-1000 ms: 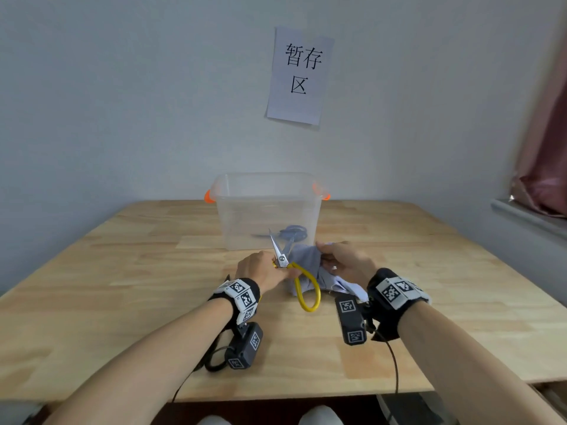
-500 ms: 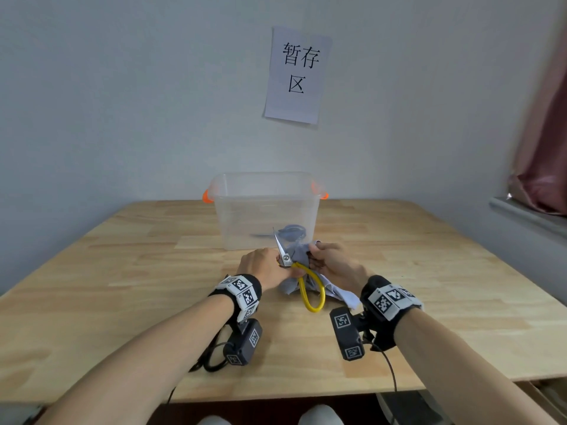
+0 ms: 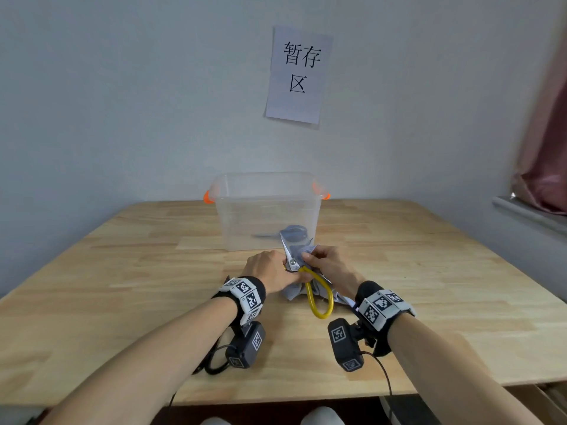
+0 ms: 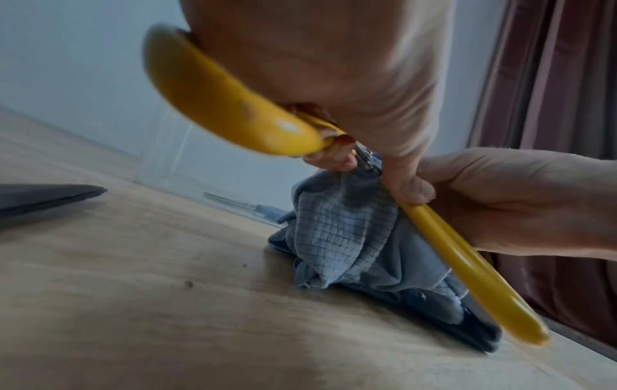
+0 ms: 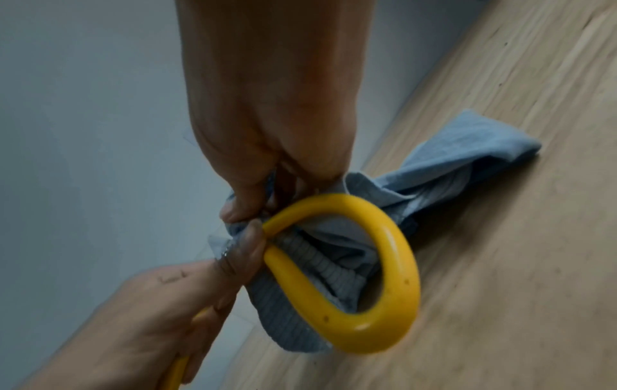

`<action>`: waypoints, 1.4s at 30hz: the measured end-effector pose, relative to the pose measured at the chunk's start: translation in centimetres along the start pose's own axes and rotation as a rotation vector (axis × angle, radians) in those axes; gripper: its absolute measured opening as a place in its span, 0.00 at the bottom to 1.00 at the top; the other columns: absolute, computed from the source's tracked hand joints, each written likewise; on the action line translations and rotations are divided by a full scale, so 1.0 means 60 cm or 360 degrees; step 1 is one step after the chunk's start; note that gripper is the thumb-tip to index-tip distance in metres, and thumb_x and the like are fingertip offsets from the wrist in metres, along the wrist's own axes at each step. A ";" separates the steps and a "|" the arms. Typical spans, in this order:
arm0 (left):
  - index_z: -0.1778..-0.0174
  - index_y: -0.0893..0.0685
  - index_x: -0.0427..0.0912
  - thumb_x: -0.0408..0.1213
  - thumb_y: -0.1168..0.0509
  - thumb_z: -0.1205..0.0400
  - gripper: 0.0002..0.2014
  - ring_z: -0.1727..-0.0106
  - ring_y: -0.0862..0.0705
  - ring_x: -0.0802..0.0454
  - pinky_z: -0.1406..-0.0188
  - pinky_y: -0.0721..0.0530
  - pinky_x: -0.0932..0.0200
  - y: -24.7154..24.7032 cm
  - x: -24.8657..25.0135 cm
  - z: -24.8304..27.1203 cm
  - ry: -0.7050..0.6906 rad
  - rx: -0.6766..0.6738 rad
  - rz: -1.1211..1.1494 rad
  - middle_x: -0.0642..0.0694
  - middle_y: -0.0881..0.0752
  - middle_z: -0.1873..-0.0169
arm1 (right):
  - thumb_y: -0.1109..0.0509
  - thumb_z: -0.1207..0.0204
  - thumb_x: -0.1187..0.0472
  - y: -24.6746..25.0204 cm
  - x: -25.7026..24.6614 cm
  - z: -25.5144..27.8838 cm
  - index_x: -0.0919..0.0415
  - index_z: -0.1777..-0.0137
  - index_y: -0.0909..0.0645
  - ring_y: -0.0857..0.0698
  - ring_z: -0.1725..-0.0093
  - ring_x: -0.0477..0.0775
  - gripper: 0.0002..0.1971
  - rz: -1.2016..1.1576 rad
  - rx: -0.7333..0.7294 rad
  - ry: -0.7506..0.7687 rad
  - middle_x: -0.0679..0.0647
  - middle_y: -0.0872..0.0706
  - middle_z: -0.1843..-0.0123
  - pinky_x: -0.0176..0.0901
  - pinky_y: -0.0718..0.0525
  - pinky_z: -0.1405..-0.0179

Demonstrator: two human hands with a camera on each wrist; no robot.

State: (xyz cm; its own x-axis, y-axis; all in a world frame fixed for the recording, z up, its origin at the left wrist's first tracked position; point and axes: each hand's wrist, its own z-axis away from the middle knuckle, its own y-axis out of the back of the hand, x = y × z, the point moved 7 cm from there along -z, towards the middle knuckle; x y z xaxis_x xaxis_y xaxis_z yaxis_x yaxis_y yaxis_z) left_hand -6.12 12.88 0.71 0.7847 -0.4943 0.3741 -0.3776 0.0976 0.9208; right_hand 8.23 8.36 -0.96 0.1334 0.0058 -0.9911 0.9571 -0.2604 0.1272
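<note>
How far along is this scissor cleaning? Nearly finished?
Done: what looks like a blue-handled pair already lies inside the clear plastic box with orange handles. In hand: the left hand grips the yellow-handled steel scissors while the right hand pinches the blue-grey checked cloth against the blades. Left: probably finishing the wipe, then placing this pair in the box too.

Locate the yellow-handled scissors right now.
Head view, middle of the table, just in front of the clear bin: the left hand grips the scissors, blades pointing toward the bin, while the right hand pinches the blue cloth against them.
</note>
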 end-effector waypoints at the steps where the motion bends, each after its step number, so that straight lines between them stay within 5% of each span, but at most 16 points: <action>1: 0.55 0.14 0.50 0.80 0.34 0.37 0.35 0.56 0.15 0.48 0.55 0.17 0.52 0.000 0.002 0.000 -0.0002 -0.0003 -0.0011 0.49 0.11 0.57 | 0.27 0.20 0.63 0.002 0.003 0.001 0.81 0.49 0.19 0.14 0.62 0.60 0.15 -0.0035 0.0042 0.0010 0.68 0.13 0.60 0.55 0.11 0.54; 7: 0.57 0.14 0.51 0.80 0.34 0.37 0.34 0.57 0.16 0.48 0.57 0.19 0.53 -0.005 0.007 0.001 -0.0047 0.0002 -0.0044 0.50 0.12 0.59 | 0.23 0.24 0.63 0.006 0.020 0.011 0.71 0.63 0.20 0.13 0.64 0.62 0.12 -0.0287 0.0057 -0.0038 0.70 0.14 0.62 0.57 0.09 0.57; 9: 0.57 0.14 0.52 0.79 0.33 0.37 0.33 0.56 0.16 0.49 0.56 0.19 0.54 -0.006 0.010 0.000 -0.0060 -0.0003 -0.0026 0.51 0.12 0.58 | 0.23 0.24 0.61 0.002 0.027 0.010 0.78 0.55 0.18 0.13 0.58 0.67 0.15 -0.0366 0.0016 -0.0105 0.77 0.14 0.56 0.69 0.12 0.48; 12: 0.57 0.14 0.52 0.78 0.33 0.36 0.32 0.55 0.16 0.48 0.54 0.19 0.53 -0.007 0.015 -0.003 -0.0079 -0.0019 -0.0039 0.51 0.12 0.58 | 0.25 0.22 0.57 -0.010 0.031 0.011 0.77 0.42 0.17 0.11 0.54 0.67 0.20 -0.0394 -0.0138 -0.0163 0.75 0.12 0.50 0.64 0.12 0.48; 19: 0.62 0.16 0.54 0.77 0.32 0.36 0.28 0.57 0.16 0.49 0.58 0.21 0.54 -0.010 0.021 -0.001 -0.0111 -0.0090 -0.0107 0.51 0.13 0.61 | 0.29 0.19 0.64 -0.015 0.038 0.010 0.75 0.39 0.17 0.13 0.47 0.67 0.15 -0.0509 -0.0223 -0.0352 0.70 0.12 0.46 0.69 0.19 0.32; 21: 0.63 0.17 0.53 0.77 0.32 0.35 0.28 0.57 0.16 0.49 0.58 0.21 0.54 -0.012 0.021 -0.002 -0.0114 -0.0099 -0.0115 0.51 0.13 0.61 | 0.30 0.19 0.67 -0.017 0.034 0.013 0.74 0.42 0.16 0.12 0.50 0.64 0.11 -0.0544 -0.0212 -0.0329 0.68 0.11 0.49 0.66 0.15 0.37; 23: 0.62 0.15 0.52 0.77 0.32 0.36 0.29 0.58 0.16 0.49 0.58 0.20 0.54 -0.015 0.020 -0.002 -0.0111 -0.0097 -0.0139 0.51 0.13 0.62 | 0.31 0.19 0.70 -0.016 0.029 0.015 0.73 0.48 0.15 0.10 0.60 0.57 0.06 -0.0486 -0.0159 -0.0238 0.64 0.10 0.58 0.53 0.10 0.53; 26: 0.63 0.16 0.52 0.77 0.33 0.35 0.30 0.60 0.17 0.49 0.61 0.25 0.55 -0.017 0.020 -0.001 -0.0113 -0.0074 -0.0190 0.51 0.13 0.63 | 0.30 0.20 0.72 -0.011 0.021 0.018 0.72 0.54 0.13 0.12 0.67 0.52 0.05 -0.0387 0.0068 -0.0152 0.59 0.10 0.65 0.44 0.11 0.67; 30: 0.64 0.18 0.52 0.77 0.34 0.34 0.29 0.61 0.19 0.48 0.62 0.26 0.55 -0.013 0.022 0.002 -0.0110 -0.0019 -0.0243 0.51 0.14 0.63 | 0.24 0.23 0.64 -0.003 0.033 0.004 0.70 0.61 0.13 0.14 0.65 0.57 0.09 -0.0150 0.0334 -0.0186 0.63 0.12 0.65 0.57 0.11 0.57; 34: 0.68 0.23 0.52 0.76 0.33 0.33 0.28 0.62 0.21 0.48 0.62 0.28 0.56 -0.002 0.023 0.007 -0.0101 -0.0003 -0.0275 0.51 0.18 0.66 | 0.22 0.24 0.60 -0.001 0.037 -0.004 0.67 0.67 0.15 0.18 0.69 0.53 0.13 -0.0037 0.0452 -0.0162 0.58 0.16 0.70 0.46 0.18 0.66; 39: 0.68 0.25 0.51 0.76 0.35 0.32 0.29 0.60 0.20 0.45 0.60 0.27 0.55 0.001 0.018 0.011 -0.0120 0.0024 -0.0350 0.46 0.13 0.61 | 0.22 0.24 0.60 -0.007 0.042 -0.008 0.65 0.72 0.17 0.20 0.72 0.53 0.16 -0.0029 0.0482 -0.0172 0.54 0.19 0.76 0.47 0.18 0.67; 42: 0.65 0.22 0.49 0.77 0.36 0.31 0.31 0.60 0.18 0.44 0.61 0.28 0.54 -0.006 0.013 0.013 -0.0167 0.0018 -0.0407 0.45 0.12 0.60 | 0.23 0.23 0.59 0.001 0.042 -0.010 0.75 0.67 0.15 0.18 0.69 0.57 0.18 -0.0024 0.0493 -0.0156 0.62 0.16 0.72 0.57 0.13 0.63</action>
State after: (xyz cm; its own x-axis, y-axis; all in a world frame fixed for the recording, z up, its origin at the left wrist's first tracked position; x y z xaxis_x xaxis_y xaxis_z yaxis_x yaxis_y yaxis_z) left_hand -5.76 11.77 0.61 0.8003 -0.5884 0.1156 -0.1797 -0.0513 0.9824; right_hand 8.75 8.92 -3.46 0.0801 -0.0774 -0.9938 0.8327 -0.5428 0.1093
